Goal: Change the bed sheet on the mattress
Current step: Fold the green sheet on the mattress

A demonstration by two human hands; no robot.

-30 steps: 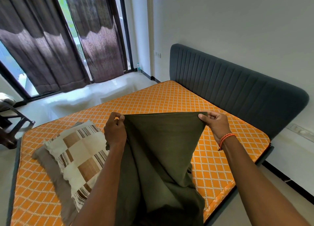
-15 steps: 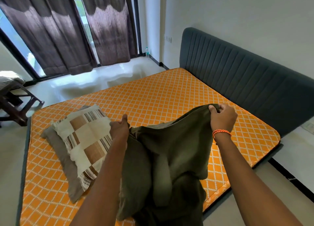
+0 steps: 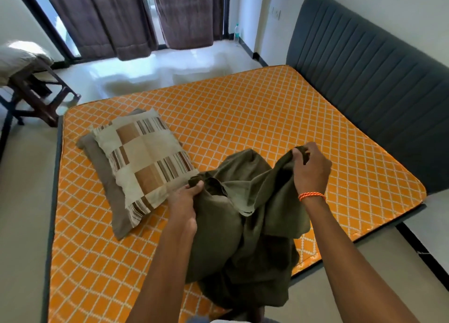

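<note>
A person stands at the side of a bed, seen from a head camera looking down over both arms. The mattress is bare, orange with a white diamond pattern, and fills the middle of the view. A dark olive bed sheet lies bunched on its near edge at 6 o'clock, partly hanging over the side. The left hand is closed on a fold of the sheet at its 9 o'clock side. The right hand, with an orange band on the wrist, pinches a corner at about 1 o'clock, fingers curled tight.

A second ago both hands held the sheet's edge up, stretched taut between them. Since then they have dropped and moved closer, so the cloth now sags in a heap. The spreading seems hardly begun, perhaps because the person is looking for the right edge.

Two stacked pillows lie on the mattress at 9 o'clock, touching the sheet. A grey padded headboard stands at 2 o'clock.
</note>
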